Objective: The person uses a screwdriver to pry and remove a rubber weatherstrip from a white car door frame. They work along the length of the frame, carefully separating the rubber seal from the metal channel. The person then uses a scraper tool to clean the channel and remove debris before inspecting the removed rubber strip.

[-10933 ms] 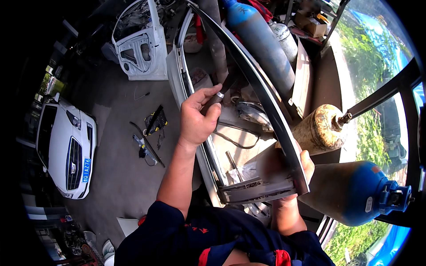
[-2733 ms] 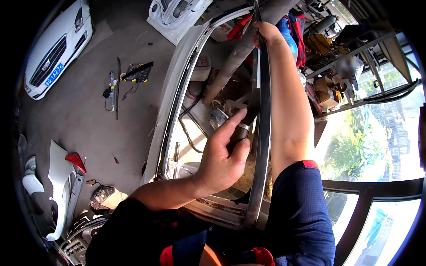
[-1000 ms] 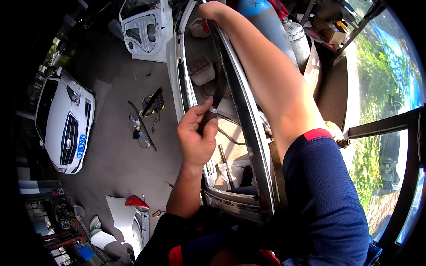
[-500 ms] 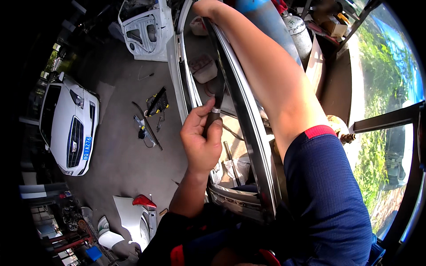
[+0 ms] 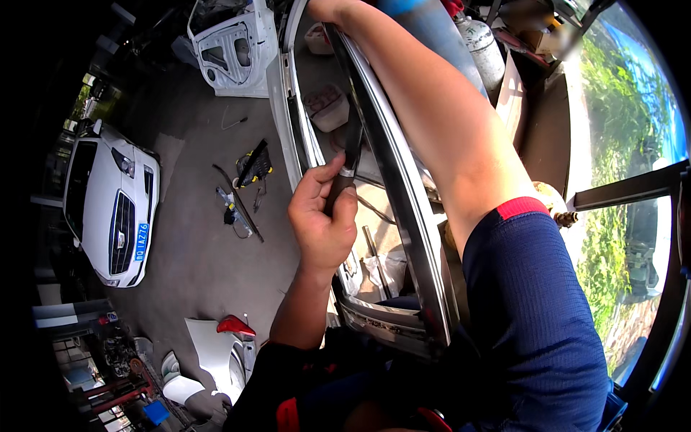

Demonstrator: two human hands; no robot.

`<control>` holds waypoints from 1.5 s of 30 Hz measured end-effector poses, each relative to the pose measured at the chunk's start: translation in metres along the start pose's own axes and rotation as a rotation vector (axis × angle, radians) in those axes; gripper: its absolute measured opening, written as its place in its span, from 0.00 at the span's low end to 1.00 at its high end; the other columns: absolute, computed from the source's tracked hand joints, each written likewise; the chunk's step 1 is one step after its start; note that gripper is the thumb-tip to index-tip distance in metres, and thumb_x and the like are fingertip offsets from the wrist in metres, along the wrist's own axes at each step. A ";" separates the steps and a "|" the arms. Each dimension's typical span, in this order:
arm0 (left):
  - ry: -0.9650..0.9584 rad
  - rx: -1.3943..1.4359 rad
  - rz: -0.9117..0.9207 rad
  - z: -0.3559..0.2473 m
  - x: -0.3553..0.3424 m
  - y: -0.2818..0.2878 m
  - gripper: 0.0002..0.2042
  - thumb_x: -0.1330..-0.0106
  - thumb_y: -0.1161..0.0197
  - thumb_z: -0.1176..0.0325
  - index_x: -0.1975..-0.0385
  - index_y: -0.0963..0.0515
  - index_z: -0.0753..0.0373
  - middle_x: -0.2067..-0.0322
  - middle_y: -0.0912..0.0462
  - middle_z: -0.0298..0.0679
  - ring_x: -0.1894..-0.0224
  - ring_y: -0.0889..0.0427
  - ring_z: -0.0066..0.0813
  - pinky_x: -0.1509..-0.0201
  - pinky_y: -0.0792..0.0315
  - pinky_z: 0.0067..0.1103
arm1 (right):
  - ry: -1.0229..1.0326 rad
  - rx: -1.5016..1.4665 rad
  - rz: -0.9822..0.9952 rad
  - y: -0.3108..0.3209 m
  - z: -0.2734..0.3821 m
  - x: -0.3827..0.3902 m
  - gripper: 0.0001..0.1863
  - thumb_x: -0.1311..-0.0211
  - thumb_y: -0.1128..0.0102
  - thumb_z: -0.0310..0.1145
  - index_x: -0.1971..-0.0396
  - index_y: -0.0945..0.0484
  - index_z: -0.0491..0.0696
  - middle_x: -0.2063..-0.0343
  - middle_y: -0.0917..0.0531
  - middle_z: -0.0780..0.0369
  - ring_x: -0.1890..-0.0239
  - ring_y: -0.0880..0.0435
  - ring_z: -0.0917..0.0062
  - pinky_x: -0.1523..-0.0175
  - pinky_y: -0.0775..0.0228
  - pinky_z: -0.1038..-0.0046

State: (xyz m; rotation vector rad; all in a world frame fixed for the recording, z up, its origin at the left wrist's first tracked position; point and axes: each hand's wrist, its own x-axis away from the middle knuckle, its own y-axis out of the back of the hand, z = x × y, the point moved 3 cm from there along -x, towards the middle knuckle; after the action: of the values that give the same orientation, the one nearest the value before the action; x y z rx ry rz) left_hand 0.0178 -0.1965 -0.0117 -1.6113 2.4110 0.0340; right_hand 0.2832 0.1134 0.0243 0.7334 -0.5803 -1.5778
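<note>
My left hand is closed around the dark handle of a long, narrow tool with a metal collar. Its dark blade points up and away, along the inner side of a black window trim. A car door's window frame with black and bright metal strips stands upright before me. My right arm stretches over this frame to its far end. Up there, my right hand rests at the frame's top, its fingers hidden or cut off by the picture's edge.
A white door shell stands at the far left, and a white car is parked left. Trim parts and white body panels lie on the floor. Gas cylinders stand beyond my right arm; windows are at right.
My left hand with the tool has shifted very slightly left and down in view. My right arm stays stretched along the frame; the view itself has moved a little.
</note>
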 end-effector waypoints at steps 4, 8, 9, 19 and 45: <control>-0.065 -0.109 0.097 0.002 -0.031 0.029 0.18 0.38 0.40 0.83 0.46 0.23 0.73 0.56 0.14 0.40 0.61 0.19 0.15 0.56 0.27 0.13 | 0.020 -0.012 0.011 -0.011 -0.002 -0.003 0.13 0.34 0.42 0.34 0.68 0.17 0.38 0.78 0.16 0.53 0.79 0.15 0.65 0.74 0.22 0.62; -0.163 -0.068 0.137 0.024 -0.049 0.024 0.17 0.39 0.37 0.81 0.49 0.22 0.72 0.51 0.15 0.42 0.52 0.18 0.19 0.47 0.26 0.17 | 0.060 0.017 0.004 -0.002 0.005 -0.012 0.13 0.34 0.42 0.33 0.68 0.16 0.38 0.78 0.16 0.52 0.79 0.15 0.64 0.74 0.22 0.62; -0.192 -0.068 0.133 0.029 -0.047 0.027 0.17 0.39 0.37 0.81 0.49 0.22 0.72 0.50 0.15 0.43 0.51 0.18 0.19 0.46 0.26 0.17 | 0.055 0.022 0.014 -0.007 0.004 -0.010 0.13 0.34 0.42 0.33 0.68 0.16 0.38 0.78 0.16 0.52 0.79 0.15 0.64 0.74 0.22 0.62; -0.388 -0.248 0.242 0.018 -0.080 0.041 0.17 0.43 0.35 0.78 0.53 0.16 0.68 0.57 0.11 0.41 0.57 0.13 0.22 0.51 0.22 0.19 | 0.064 0.080 0.028 0.009 -0.006 -0.016 0.12 0.35 0.41 0.32 0.68 0.16 0.37 0.78 0.16 0.52 0.79 0.15 0.64 0.75 0.22 0.62; 0.055 0.179 -0.057 -0.049 0.028 -0.071 0.19 0.30 0.54 0.83 0.40 0.41 0.70 0.59 0.22 0.42 0.64 0.25 0.17 0.61 0.29 0.17 | 0.049 0.001 0.059 -0.003 -0.005 -0.024 0.11 0.37 0.40 0.31 0.67 0.15 0.38 0.75 0.14 0.51 0.77 0.13 0.63 0.72 0.20 0.60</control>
State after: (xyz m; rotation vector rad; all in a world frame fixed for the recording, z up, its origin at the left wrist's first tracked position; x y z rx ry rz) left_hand 0.0630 -0.2574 0.0374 -1.6166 2.3312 -0.2325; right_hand 0.2867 0.1376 0.0222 0.7476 -0.5614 -1.5014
